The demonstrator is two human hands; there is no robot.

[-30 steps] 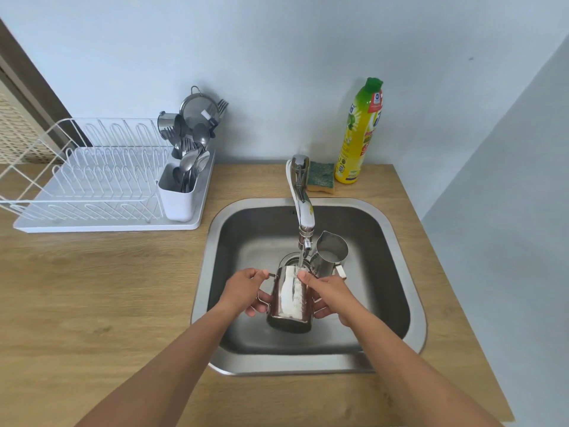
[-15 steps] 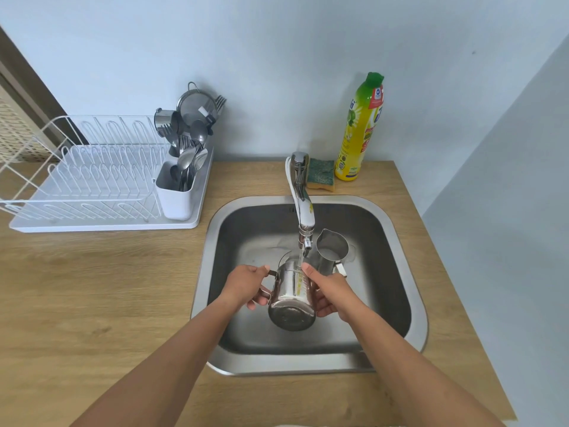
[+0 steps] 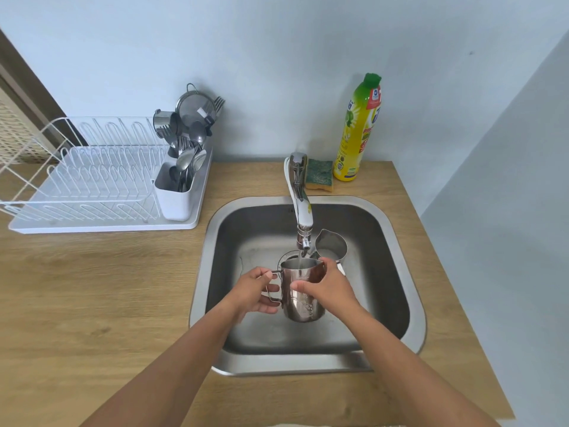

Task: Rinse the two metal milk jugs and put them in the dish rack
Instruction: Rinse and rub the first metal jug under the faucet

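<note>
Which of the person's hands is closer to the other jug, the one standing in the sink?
Right. The right hand, wrapped round the held jug, lies just in front of the standing jug; the left hand grips the held jug's handle, farther left.

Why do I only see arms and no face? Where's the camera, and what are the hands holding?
The camera sits on the person's head, looking down, so you see only their arms. No robot here, just hands. The left hand holds the handle of a metal jug, and the right hand grips its body. Water runs from the tap into it, over the sink. A second jug stands in the sink behind it. On the wooden counter are a white dish rack with cutlery, a sponge and a yellow bottle.
</note>
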